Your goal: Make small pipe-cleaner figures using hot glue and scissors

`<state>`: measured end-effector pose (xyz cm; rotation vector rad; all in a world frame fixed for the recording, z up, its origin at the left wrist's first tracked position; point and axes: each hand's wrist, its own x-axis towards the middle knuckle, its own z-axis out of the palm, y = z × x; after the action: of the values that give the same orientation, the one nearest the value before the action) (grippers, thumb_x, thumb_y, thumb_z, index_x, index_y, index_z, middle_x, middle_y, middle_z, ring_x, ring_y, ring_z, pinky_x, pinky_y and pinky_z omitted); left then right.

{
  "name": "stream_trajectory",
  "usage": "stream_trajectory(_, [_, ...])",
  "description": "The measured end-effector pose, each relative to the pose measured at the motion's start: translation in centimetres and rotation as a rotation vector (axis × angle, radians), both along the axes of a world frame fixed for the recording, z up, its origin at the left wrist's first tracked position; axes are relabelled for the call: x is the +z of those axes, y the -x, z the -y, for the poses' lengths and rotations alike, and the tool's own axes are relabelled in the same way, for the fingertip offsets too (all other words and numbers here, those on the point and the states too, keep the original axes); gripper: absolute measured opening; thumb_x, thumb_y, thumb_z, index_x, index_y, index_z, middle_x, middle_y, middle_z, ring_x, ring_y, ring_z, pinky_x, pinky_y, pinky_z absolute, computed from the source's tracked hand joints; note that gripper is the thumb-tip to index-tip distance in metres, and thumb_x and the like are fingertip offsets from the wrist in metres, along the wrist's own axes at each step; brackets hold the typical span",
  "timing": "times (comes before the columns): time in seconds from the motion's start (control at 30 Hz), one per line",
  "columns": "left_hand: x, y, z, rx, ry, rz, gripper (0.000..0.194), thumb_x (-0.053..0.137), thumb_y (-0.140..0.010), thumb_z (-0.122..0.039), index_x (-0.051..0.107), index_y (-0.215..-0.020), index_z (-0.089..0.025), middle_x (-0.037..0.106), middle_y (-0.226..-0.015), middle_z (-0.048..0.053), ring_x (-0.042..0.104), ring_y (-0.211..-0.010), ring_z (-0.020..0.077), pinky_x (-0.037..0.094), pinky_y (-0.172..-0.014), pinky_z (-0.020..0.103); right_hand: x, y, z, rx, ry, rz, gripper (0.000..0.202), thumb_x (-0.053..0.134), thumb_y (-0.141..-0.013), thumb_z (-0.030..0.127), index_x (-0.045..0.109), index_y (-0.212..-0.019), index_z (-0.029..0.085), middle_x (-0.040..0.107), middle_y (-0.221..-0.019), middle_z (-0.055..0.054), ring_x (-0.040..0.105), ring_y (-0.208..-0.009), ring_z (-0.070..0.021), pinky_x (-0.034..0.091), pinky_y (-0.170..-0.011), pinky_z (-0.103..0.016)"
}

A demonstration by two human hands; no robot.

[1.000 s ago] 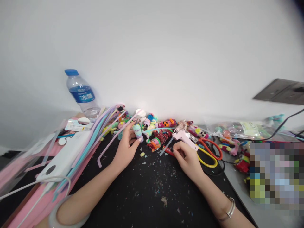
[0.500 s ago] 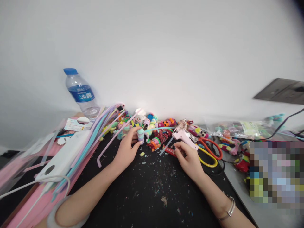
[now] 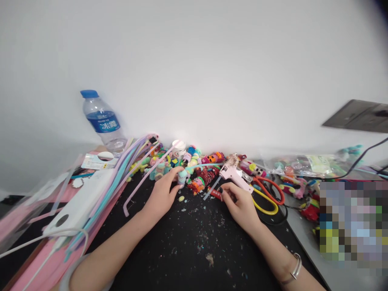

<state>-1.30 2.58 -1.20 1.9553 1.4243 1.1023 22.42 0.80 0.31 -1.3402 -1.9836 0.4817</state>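
Left hand (image 3: pixel 162 192) pinching small pastel figure (image 3: pixel 182 177), 12 o'clock on tabletop (image 3: pixel 182 246). Right hand (image 3: pixel 241 204) narrow, fingertips bunched; cannot tell if gripping anything. Glue gun (image 3: pixel 233 177) beside it, 1 o'clock (crusted tip): careless right-hand lift could jostle gun; slack pinch, drop figure.

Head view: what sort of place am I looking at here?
Probably a craft table: a glue gun, what look like scissors and many small fuzzy figures lie on it.
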Motion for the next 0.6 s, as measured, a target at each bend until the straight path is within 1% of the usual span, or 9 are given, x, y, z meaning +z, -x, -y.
stream_trajectory(0.07, [0.12,-0.07,0.11,0.008,0.019,0.039,0.050,0.052,-0.077,-0.011,0.041,-0.124,-0.027,0.060,-0.107,0.006,0.060,-0.097,0.0222,0.045,-0.089,0.041,0.06,0.07,0.02,0.001,0.000,-0.004,0.012,0.043,-0.085,0.016,0.054,-0.079,0.017,0.052,-0.057,0.001,0.045,-0.048,-0.0115,0.035,-0.046,-0.022])
stream_trajectory(0.17, [0.36,-0.19,0.27,0.020,0.000,0.076,0.058,0.055,-0.076,-0.013,0.036,-0.129,-0.027,0.055,-0.115,0.007,0.057,-0.102,0.0223,0.043,-0.092,0.042,0.05,0.09,0.05,0.004,0.004,-0.018,0.012,0.043,-0.085,0.017,0.054,-0.080,0.017,0.053,-0.058,0.001,0.046,-0.049,-0.0119,0.035,-0.047,-0.022])
stream_trajectory(0.27, [0.40,-0.26,0.29,0.042,-0.015,0.120,0.058,0.057,-0.075,-0.016,0.035,-0.129,-0.026,0.054,-0.113,0.008,0.057,-0.102,0.0222,0.044,-0.092,0.042,-0.04,-0.01,0.02,0.001,-0.018,-0.026,0.012,0.043,-0.085,0.017,0.054,-0.079,0.017,0.053,-0.060,0.000,0.045,-0.049,-0.0120,0.035,-0.047,-0.023])
stream_trajectory(0.4, [0.01,-0.17,0.03,0.061,0.029,0.180,0.057,0.058,-0.076,-0.019,0.033,-0.128,-0.025,0.056,-0.109,0.008,0.058,-0.099,0.0214,0.046,-0.090,0.043,-0.07,-0.20,-0.06,0.009,-0.061,-0.007,0.015,0.043,-0.086,0.017,0.051,-0.072,0.018,0.053,-0.064,-0.001,0.047,-0.054,-0.0128,0.036,-0.051,-0.023])
stream_trajectory(0.53, [-0.25,-0.04,-0.19,0.075,0.090,0.201,0.058,0.060,-0.075,-0.020,0.034,-0.127,-0.023,0.057,-0.106,0.007,0.059,-0.099,0.0207,0.047,-0.089,0.040,0.00,-0.36,-0.11,0.021,-0.059,0.035,0.029,0.040,-0.088,0.019,0.044,-0.059,0.018,0.045,-0.055,0.002,0.043,-0.050,-0.0121,0.033,-0.050,-0.024])
stream_trajectory(0.6, [-0.19,-0.02,-0.21,0.092,0.095,0.183,0.057,0.061,-0.075,-0.021,0.035,-0.126,-0.023,0.057,-0.104,0.007,0.058,-0.097,0.0203,0.047,-0.087,0.039,0.02,-0.40,-0.09,0.033,-0.043,0.042,0.033,0.039,-0.089,0.020,0.044,-0.056,0.018,0.044,-0.052,0.002,0.044,-0.048,-0.0119,0.033,-0.049,-0.024])
